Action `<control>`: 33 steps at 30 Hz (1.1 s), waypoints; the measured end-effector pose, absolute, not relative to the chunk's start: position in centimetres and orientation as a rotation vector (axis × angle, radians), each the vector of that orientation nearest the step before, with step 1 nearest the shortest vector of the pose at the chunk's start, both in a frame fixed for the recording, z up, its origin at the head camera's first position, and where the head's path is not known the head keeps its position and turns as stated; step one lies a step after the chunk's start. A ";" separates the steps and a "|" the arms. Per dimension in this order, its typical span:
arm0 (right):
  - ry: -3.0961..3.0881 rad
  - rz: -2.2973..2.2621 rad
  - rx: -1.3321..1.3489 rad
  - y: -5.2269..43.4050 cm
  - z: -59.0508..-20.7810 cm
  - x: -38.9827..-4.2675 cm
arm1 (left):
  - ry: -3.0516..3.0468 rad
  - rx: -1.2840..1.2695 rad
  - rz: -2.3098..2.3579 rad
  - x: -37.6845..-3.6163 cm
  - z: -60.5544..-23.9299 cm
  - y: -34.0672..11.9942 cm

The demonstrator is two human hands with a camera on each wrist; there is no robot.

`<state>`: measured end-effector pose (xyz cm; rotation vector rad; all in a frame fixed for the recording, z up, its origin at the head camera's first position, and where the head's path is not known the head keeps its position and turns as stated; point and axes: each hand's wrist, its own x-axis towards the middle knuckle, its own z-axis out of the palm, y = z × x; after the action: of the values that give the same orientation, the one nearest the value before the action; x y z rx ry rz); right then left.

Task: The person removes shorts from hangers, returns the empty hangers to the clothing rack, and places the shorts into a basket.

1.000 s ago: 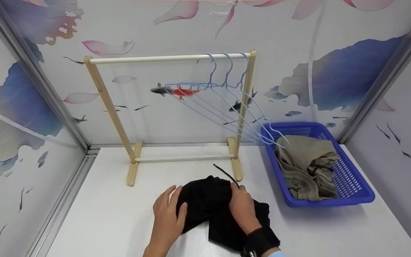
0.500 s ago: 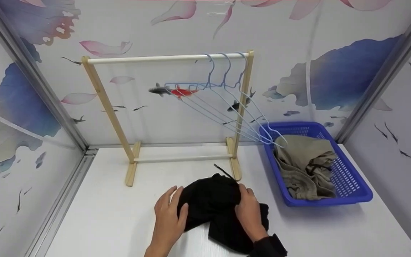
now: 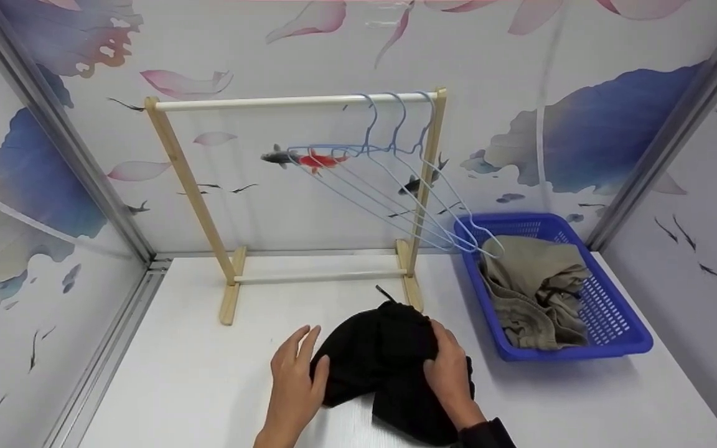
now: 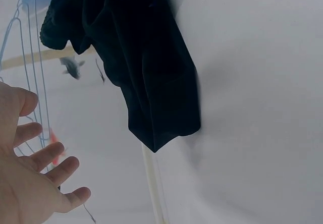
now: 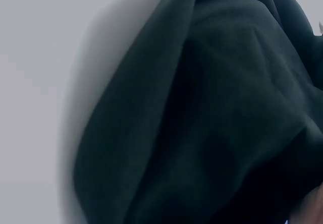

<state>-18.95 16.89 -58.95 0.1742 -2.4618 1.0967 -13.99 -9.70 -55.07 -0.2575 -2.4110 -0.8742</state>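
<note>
The black garment point(image 3: 389, 367), bunched on the worktop point(image 3: 209, 386) just in front of the wooden rack point(image 3: 296, 186), looks soft, light and floppy, so gathered folds suit a hold best; the right hand point(image 3: 449, 373) clutches its right side in a clenched grip while the left hand point(image 3: 293, 379) rests flat and relaxed against its left edge.

A white table point(image 3: 209, 386) sits in a booth whose walls point(image 3: 259, 50) carry wallpaper of pink petals, blue leaves and small fish. Grey metal posts point(image 3: 66, 149) run up the two back corners, and the light is even.
</note>
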 end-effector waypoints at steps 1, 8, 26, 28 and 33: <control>-2.446 1.107 0.168 17.0 -58.8 -18.9 | -2.405 -0.260 -0.876 -14.0 -55.0 -9.7; -2.346 1.151 0.118 17.5 -57.9 -18.7 | -2.382 -0.262 -0.872 -14.1 -54.9 -9.4; -2.217 1.194 0.078 18.9 -55.7 -18.0 | -2.406 -0.266 -0.910 -14.2 -54.7 -9.0; -2.205 1.195 0.068 19.2 -55.4 -18.0 | -2.400 -0.275 -0.906 -14.3 -54.8 -9.0; -2.210 1.221 0.011 19.8 -54.7 -18.0 | -2.370 -0.293 -0.894 -14.5 -54.9 -9.0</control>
<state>-17.97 19.81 -54.74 0.0108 -2.2099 1.2210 -14.47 -8.96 -54.86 -0.2930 -2.3696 -0.8938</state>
